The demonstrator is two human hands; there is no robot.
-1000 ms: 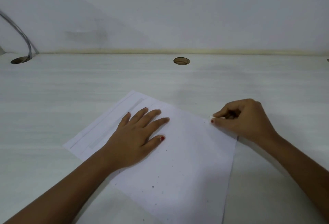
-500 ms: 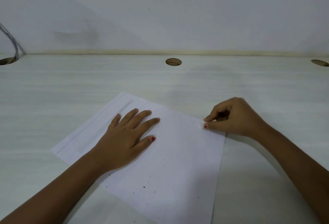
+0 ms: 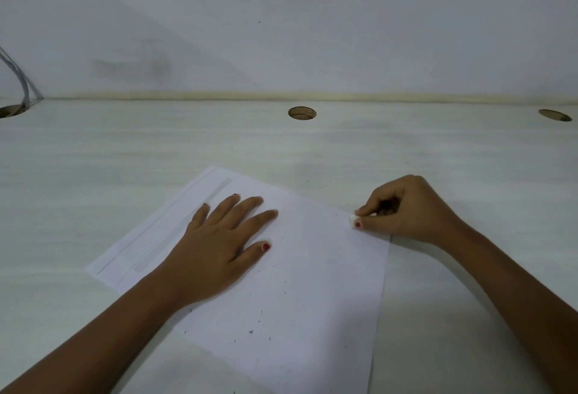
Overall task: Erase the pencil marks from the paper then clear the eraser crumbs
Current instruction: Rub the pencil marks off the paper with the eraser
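Two hands at work on one sheet. White paper (image 3: 312, 284) lies flat on the pale tabletop (image 3: 125, 149), turned at an angle, one corner pointing away toward the wall (image 3: 281, 18), the near edge running out of the bottom of the view.

Left hand (image 3: 215, 243): palm down on the left half of the sheet, fingers (image 3: 247, 206) straight and spread, pressing flat, grasping nothing. Forearm comes in from the lower left.

Right hand (image 3: 413, 209): at the sheet's right corner, fingers (image 3: 372, 206) curled in, pinching a small white eraser (image 3: 352, 218) between thumb and fingertips. Only the tip of the eraser shows; it sits right at the paper's edge, touching or just over it, cannot tell which.

Dark crumbs (image 3: 251, 331) are scattered over the near and middle part of the sheet, thinly, between the two hands and below them. Faint grey bands run along the sheet's far-left margin; any pencil marks are too faint to make out.

Three round holes (image 3: 302, 112) are cut along the back of the tabletop. A grey cable (image 3: 26, 93) drops into the leftmost one.
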